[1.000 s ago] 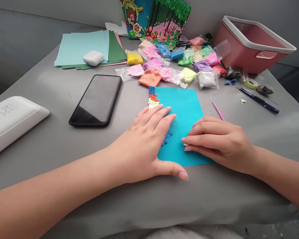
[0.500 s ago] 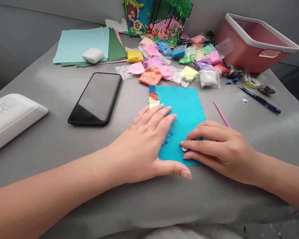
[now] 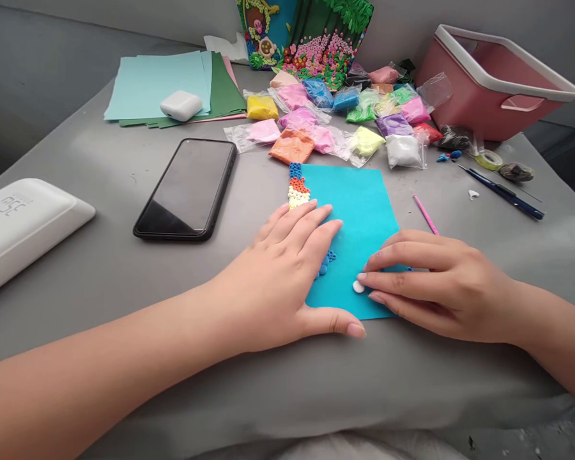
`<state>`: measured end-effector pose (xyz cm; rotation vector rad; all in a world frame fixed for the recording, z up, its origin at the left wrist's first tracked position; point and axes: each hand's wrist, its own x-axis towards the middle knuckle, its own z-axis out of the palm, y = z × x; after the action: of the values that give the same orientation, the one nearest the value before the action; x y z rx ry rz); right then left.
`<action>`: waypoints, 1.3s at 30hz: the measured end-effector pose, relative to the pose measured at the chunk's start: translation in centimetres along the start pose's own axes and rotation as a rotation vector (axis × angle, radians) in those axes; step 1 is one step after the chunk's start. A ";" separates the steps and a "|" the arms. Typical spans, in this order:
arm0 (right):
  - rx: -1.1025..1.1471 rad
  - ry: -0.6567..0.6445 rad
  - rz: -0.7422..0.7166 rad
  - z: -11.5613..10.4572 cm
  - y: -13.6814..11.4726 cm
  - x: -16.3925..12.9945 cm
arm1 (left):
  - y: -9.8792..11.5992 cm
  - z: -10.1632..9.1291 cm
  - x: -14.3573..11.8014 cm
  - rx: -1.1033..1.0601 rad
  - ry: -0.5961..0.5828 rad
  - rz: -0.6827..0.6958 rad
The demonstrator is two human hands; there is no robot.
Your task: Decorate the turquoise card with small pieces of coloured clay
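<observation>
A turquoise sheet [image 3: 359, 211] lies on the grey table, with a strip of small blue, red and cream clay pieces [image 3: 296, 187] along its left edge. My left hand [image 3: 287, 275] rests flat on the sheet's left side, fingers spread, covering part of the strip. A small white clay blob [image 3: 358, 287] sits on the sheet near its front edge. My right hand [image 3: 431, 278] lies on the sheet's right front corner, its fingertips just right of the blob and apart from it. It holds nothing that I can see.
Several bags of coloured clay [image 3: 345, 118] lie behind the sheet. A black phone [image 3: 186, 188] and a white case [image 3: 23, 223] are at left, paper sheets [image 3: 167, 83] with an earbud case [image 3: 181, 105] beyond. A pink bin [image 3: 489, 83], pink stick [image 3: 425, 214] and blue tool [image 3: 505, 195] are at right.
My right hand has slid right and drawn back from the white clay blob, which now lies uncovered on the sheet. My left hand has stayed in place.
</observation>
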<state>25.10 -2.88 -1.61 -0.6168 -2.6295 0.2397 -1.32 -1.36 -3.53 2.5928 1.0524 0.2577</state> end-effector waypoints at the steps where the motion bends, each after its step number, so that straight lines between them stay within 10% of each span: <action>1: 0.005 -0.011 -0.012 -0.1 0.0 0.0 | 0.1 -0.2 0.1 0.002 -0.024 -0.006; 39: -0.060 -0.059 -0.014 -0.3 -0.9 0.1 | -0.2 0.6 -0.1 0.028 0.047 0.023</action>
<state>24.78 -3.60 -1.10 -0.6198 -2.7056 0.1786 -1.38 -1.46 -4.17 2.6375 1.0493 0.3125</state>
